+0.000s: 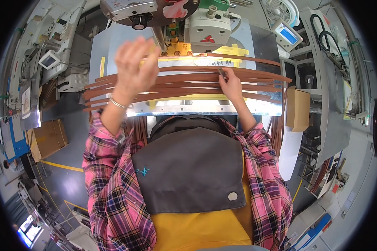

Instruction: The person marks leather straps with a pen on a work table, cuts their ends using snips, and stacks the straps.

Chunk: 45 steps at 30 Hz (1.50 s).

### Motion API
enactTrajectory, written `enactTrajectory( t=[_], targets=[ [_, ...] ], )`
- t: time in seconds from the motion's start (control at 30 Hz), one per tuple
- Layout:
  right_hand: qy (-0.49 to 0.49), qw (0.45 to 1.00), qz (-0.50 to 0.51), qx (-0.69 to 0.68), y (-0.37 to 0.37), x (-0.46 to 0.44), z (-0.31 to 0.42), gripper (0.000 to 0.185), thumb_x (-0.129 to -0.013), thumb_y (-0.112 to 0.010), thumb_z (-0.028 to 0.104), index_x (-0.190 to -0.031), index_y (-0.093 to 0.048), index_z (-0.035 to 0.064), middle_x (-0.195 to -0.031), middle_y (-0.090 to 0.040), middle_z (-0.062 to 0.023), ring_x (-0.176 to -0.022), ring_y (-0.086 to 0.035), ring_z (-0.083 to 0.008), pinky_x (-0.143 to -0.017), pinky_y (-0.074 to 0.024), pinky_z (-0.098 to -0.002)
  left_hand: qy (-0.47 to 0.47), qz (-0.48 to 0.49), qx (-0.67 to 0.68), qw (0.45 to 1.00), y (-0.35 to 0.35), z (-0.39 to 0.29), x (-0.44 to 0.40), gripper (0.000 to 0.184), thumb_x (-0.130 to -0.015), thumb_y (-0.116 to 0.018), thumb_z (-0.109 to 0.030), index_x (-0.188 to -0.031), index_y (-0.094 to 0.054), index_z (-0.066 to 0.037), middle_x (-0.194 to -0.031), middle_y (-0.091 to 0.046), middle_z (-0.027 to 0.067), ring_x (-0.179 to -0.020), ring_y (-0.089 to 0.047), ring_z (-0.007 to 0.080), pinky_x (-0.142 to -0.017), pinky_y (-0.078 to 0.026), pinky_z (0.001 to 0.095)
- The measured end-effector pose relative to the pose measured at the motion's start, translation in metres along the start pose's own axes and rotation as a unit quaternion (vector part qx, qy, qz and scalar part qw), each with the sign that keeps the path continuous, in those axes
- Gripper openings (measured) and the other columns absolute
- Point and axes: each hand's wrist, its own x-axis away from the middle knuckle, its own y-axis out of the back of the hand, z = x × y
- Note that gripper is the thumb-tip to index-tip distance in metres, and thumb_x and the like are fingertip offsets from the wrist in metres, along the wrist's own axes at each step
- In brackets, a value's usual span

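Several long brown leather-like strips (180, 78) lie side by side across the metal work table (184, 109). My left hand (135, 67) is raised over the left part of the strips, close to the machine. Motion smears its fingers, so their grip cannot be made out. My right hand (231, 85) rests over the strips on the right, fingers pinched on a slim dark tool (223, 74) whose exact kind is unclear. Another brown strip (247, 59) runs rightward from the lit guide area (184, 53) under the machine head (209, 29).
Yellow tape (237, 52) marks the table near the machine. A control screen (287, 33) and a white fan (280, 11) stand at the upper right. Cardboard boxes (298, 109) flank the table. More strips (276, 134) hang below its right edge.
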Motion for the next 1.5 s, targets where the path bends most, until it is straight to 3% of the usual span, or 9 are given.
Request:
enactTrajectory(
  t=[0.1, 0.33, 0.63, 0.77, 0.97, 1.07, 1.13, 1.43, 1.5],
  targets=[
    [-0.033, 0.997, -0.041, 0.062, 0.015, -0.005, -0.016, 0.021, -0.087, -0.056, 0.023, -0.100, -0.061, 0.0074, -0.089, -0.065, -0.0188, -0.082, -0.061, -0.0384, -0.069, -0.0479, -0.0447, 0.085, 0.251, 0.051, 0.963, -0.021, -0.022, 0.083, 0.043, -0.077, -0.061, -0.012, -0.119, -0.052, -0.002, -0.124, -0.050, 0.0130, -0.121, -0.043, 0.0283, -0.101, -0.032, 0.0439],
    [0.082, 0.986, -0.131, 0.063, 0.027, -0.009, -0.057, 0.018, -0.085, -0.056, 0.014, -0.100, -0.062, 0.0071, -0.097, -0.063, -0.0148, -0.089, -0.059, -0.0362, -0.073, -0.0483, -0.0428, 0.243, 0.354, -0.018, 0.903, -0.031, -0.052, 0.143, 0.058, -0.081, -0.063, -0.022, -0.131, -0.041, -0.002, -0.140, -0.035, 0.0158, -0.132, -0.029, 0.0326, -0.106, -0.022, 0.0494],
    [-0.009, 0.985, -0.122, 0.119, 0.009, -0.023, -0.060, 0.017, -0.081, -0.058, 0.015, -0.097, -0.056, 0.0095, -0.091, -0.064, -0.0120, -0.082, -0.061, -0.0354, -0.068, -0.0490, -0.0441, 0.062, -0.158, -0.043, 0.985, 0.002, -0.021, -0.101, 0.041, -0.069, -0.070, -0.004, -0.108, -0.059, -0.005, -0.106, -0.059, 0.0072, -0.091, -0.057, 0.0226, -0.076, -0.043, 0.0360],
    [0.012, 0.982, -0.145, 0.122, 0.007, -0.019, -0.057, 0.015, -0.080, -0.058, 0.014, -0.095, -0.057, 0.0100, -0.091, -0.064, -0.0105, -0.079, -0.062, -0.0339, -0.065, -0.0497, -0.0437, 0.150, 0.012, -0.047, 0.987, 0.018, -0.025, -0.143, 0.032, -0.072, -0.066, -0.007, -0.103, -0.060, -0.004, -0.096, -0.056, 0.0099, -0.088, -0.054, 0.0280, -0.081, -0.042, 0.0425],
    [0.045, 0.973, -0.175, 0.144, 0.005, -0.015, -0.057, 0.018, -0.078, -0.060, 0.012, -0.096, -0.056, 0.0111, -0.090, -0.063, -0.0090, -0.075, -0.063, -0.0332, -0.063, -0.0502, -0.0427, -0.013, 0.011, -0.164, 0.986, 0.013, -0.021, -0.154, 0.024, -0.070, -0.066, -0.005, -0.091, -0.058, 0.004, -0.084, -0.050, 0.0117, -0.072, -0.052, 0.0257, -0.059, -0.045, 0.0319],
    [0.065, 0.972, -0.179, 0.138, 0.005, -0.014, -0.058, 0.020, -0.077, -0.061, 0.011, -0.096, -0.055, 0.0117, -0.091, -0.063, -0.0080, -0.075, -0.063, -0.0328, -0.063, -0.0503, -0.0426, -0.117, -0.332, 0.046, 0.935, -0.014, -0.004, -0.156, 0.024, -0.067, -0.062, -0.003, -0.089, -0.057, 0.006, -0.083, -0.050, 0.0118, -0.072, -0.052, 0.0254, -0.061, -0.046, 0.0301],
    [0.057, 0.972, -0.176, 0.144, 0.004, -0.015, -0.056, 0.020, -0.076, -0.061, 0.011, -0.096, -0.055, 0.0120, -0.092, -0.063, -0.0076, -0.075, -0.063, -0.0326, -0.063, -0.0503, -0.0426, -0.074, 0.097, -0.049, 0.991, 0.043, -0.020, -0.164, 0.027, -0.064, -0.059, -0.001, -0.089, -0.057, 0.007, -0.083, -0.051, 0.0122, -0.074, -0.053, 0.0254, -0.062, -0.048, 0.0286],
    [0.049, 0.973, -0.171, 0.149, 0.003, -0.015, -0.059, 0.022, -0.077, -0.061, 0.012, -0.098, -0.054, 0.0131, -0.094, -0.062, -0.0074, -0.076, -0.062, -0.0331, -0.062, -0.0500, -0.0435, -0.077, -0.074, -0.026, 0.994, 0.009, -0.006, -0.067, 0.024, -0.067, -0.066, -0.005, -0.091, -0.062, -0.003, -0.092, -0.059, 0.0073, -0.075, -0.057, 0.0221, -0.062, -0.045, 0.0325],
    [0.044, 0.974, -0.166, 0.151, 0.004, -0.013, -0.058, 0.022, -0.077, -0.060, 0.013, -0.098, -0.054, 0.0132, -0.094, -0.062, -0.0073, -0.076, -0.062, -0.0333, -0.062, -0.0499, -0.0438, 0.019, 0.055, 0.039, 0.998, -0.003, -0.015, -0.008, 0.029, -0.068, -0.065, -0.003, -0.096, -0.061, -0.001, -0.095, -0.059, 0.0081, -0.080, -0.058, 0.0228, -0.067, -0.047, 0.0339]
  ],
)
